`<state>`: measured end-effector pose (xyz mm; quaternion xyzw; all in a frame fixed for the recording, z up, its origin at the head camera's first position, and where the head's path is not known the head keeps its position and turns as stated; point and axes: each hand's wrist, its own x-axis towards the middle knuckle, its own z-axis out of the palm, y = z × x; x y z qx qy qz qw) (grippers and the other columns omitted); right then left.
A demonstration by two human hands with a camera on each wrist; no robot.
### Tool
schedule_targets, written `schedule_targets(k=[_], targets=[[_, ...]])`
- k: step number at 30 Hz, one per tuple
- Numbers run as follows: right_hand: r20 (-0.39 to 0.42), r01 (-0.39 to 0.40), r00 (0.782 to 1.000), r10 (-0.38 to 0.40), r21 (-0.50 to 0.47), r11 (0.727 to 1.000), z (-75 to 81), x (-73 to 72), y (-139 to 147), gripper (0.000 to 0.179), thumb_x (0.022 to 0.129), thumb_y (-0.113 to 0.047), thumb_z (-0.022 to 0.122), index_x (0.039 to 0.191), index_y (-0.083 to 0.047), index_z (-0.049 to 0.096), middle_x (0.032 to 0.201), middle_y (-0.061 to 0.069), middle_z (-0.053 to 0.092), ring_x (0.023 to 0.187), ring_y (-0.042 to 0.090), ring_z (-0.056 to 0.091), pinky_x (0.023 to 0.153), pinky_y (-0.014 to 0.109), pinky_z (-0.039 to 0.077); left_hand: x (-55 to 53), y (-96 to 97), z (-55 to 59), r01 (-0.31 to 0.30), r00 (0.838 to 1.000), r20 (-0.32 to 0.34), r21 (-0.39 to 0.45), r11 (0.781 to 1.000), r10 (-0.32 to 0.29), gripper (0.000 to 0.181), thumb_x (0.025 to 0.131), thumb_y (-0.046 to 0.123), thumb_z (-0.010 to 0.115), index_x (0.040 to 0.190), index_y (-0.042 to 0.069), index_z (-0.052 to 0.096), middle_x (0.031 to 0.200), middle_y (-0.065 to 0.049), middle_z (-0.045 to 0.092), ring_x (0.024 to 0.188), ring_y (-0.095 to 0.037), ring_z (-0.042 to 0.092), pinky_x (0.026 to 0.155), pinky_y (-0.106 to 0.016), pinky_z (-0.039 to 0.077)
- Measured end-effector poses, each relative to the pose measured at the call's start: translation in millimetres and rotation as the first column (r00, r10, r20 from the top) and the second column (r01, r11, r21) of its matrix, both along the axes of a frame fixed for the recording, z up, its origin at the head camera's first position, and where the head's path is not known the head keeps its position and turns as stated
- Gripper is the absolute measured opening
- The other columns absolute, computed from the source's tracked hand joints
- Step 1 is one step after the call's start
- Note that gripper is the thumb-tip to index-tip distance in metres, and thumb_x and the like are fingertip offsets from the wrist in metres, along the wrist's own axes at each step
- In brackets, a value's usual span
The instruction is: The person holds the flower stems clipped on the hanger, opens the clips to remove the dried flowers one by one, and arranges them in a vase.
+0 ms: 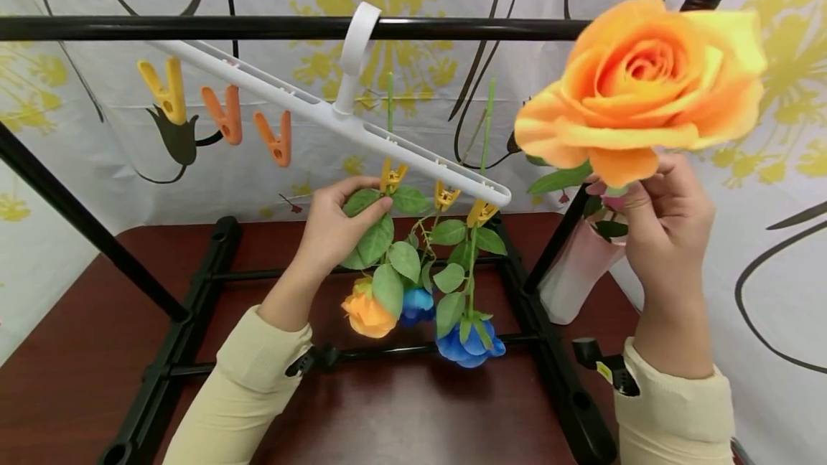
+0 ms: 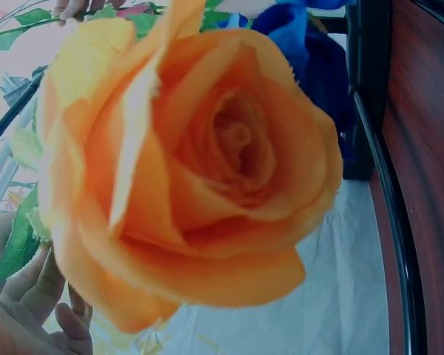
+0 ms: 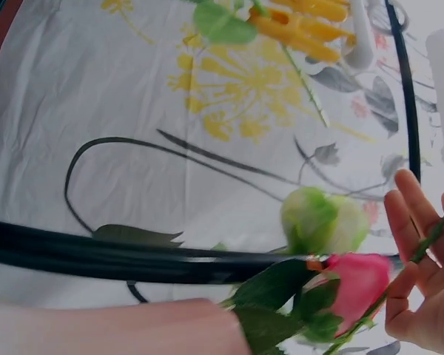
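In the head view my right hand [image 1: 668, 228] pinches the green stem of a large orange rose [image 1: 646, 81], its bloom facing up. The stem shows between finger and thumb of the right hand [image 3: 429, 274] in the right wrist view. My left hand [image 1: 339, 228] pinches the leafy stem of an upside-down orange rose [image 1: 368, 311], fingertips right at a yellow clip [image 1: 392, 176]. That bloom fills much of the left wrist view, partly hiding the left hand [image 2: 33, 307]. Two blue roses [image 1: 470, 343] hang beside it from a white hanger [image 1: 284, 95], which tilts down to the right.
A black rail [image 1: 194, 29] carries the hanger above a black base frame [image 1: 555, 372] on the dark red table [image 1: 413, 415]. One more yellow clip [image 1: 166, 92] and two orange clips [image 1: 224, 115] hang at left. A pink-and-white vase [image 1: 575, 271] holding flowers stands at right.
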<state>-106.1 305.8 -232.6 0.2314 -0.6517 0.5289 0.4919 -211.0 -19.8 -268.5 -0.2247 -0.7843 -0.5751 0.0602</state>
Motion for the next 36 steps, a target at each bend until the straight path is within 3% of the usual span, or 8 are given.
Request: schedule_targets(k=[5,10,14,19,26,31,34,36], targets=[[-0.028,-0.071,0.997,0.069,-0.078,0.994,-5.0,-1.8,7,0.016,0.094,0.012,0.052,0.107,0.021,0.058,0.089,0.008,0.075,0.075,0.014,0.072,0.068,0.017,0.054,0.5,-1.4,0.8,-0.001,1.0,-0.009,0.0,1.0,0.001,0.035,0.093,0.024,0.072,0.124,0.011,0.068,0.133,-0.009,0.064,0.133,-0.023,0.051,0.112,-0.047,0.039],[-0.101,-0.24,0.969,0.225,-0.176,0.955,-7.2,-5.3,9,0.009,0.095,0.014,0.051,0.1,0.02,0.053,0.082,0.021,0.074,0.073,0.026,0.073,0.066,0.025,0.058,-0.7,-3.9,2.5,-0.003,1.0,-0.007,-0.009,1.0,0.002,0.036,0.093,0.025,0.071,0.126,0.011,0.067,0.135,-0.009,0.063,0.136,-0.023,0.049,0.114,-0.048,0.037],[-0.119,-0.282,0.957,0.264,-0.181,0.942,-9.8,-10.9,11,0.008,0.095,0.012,0.052,0.096,0.02,0.051,0.084,0.026,0.073,0.072,0.029,0.073,0.067,0.029,0.058,-0.9,-6.0,2.3,-0.01,1.0,-0.012,-0.016,1.0,0.009,0.038,0.093,0.026,0.071,0.128,0.011,0.066,0.137,-0.008,0.062,0.137,-0.023,0.048,0.114,-0.048,0.037],[-0.119,-0.214,0.974,0.192,-0.218,0.952,-17.6,-12.4,15,0.006,0.095,0.012,0.052,0.095,0.018,0.053,0.082,0.023,0.073,0.073,0.027,0.073,0.066,0.026,0.055,-2.2,-7.0,-0.9,-0.01,1.0,-0.02,-0.015,1.0,0.01,0.039,0.093,0.025,0.071,0.129,0.01,0.066,0.136,-0.009,0.062,0.137,-0.023,0.049,0.114,-0.048,0.038],[-0.155,-0.143,0.984,0.087,-0.393,0.908,-26.3,-11.8,26,0.007,0.093,0.011,0.058,0.094,0.017,0.055,0.074,0.022,0.071,0.065,0.028,0.071,0.058,0.024,0.053,-4.2,-7.3,-3.2,-0.021,1.0,-0.024,-0.026,0.999,0.02,0.04,0.093,0.027,0.072,0.129,0.011,0.066,0.138,-0.008,0.061,0.137,-0.024,0.048,0.114,-0.049,0.037],[-0.03,0.008,0.999,-0.021,-0.389,0.921,-37.9,-12.1,33,0.002,0.094,0.007,0.059,0.095,0.008,0.06,0.075,0.015,0.073,0.067,0.022,0.071,0.054,0.019,0.045,-4.6,-7.7,-3.2,-0.024,0.999,-0.032,-0.037,0.999,0.023,0.039,0.093,0.027,0.071,0.129,0.011,0.066,0.137,-0.008,0.062,0.137,-0.024,0.048,0.114,-0.048,0.038],[0.046,0.105,0.994,-0.096,-0.351,0.93,-44.5,-13.9,38,0.004,0.096,0.003,0.059,0.094,0.001,0.062,0.076,0.01,0.074,0.066,0.017,0.069,0.055,0.018,0.042,-4.8,-8.1,-3.0,-0.024,0.999,-0.036,-0.041,0.999,0.023,0.039,0.093,0.026,0.071,0.129,0.011,0.066,0.137,-0.009,0.062,0.137,-0.024,0.049,0.113,-0.048,0.038],[0.075,0.128,0.991,-0.109,-0.335,0.933,-49.1,-15.6,41,0.006,0.096,0.003,0.059,0.093,-0.002,0.062,0.076,0.007,0.074,0.065,0.015,0.068,0.055,0.017,0.044,-5.0,-8.4,-2.9,-0.024,0.999,-0.037,-0.045,0.999,0.023,0.039,0.094,0.027,0.071,0.129,0.011,0.066,0.137,-0.008,0.062,0.136,-0.024,0.049,0.113,-0.048,0.038]])
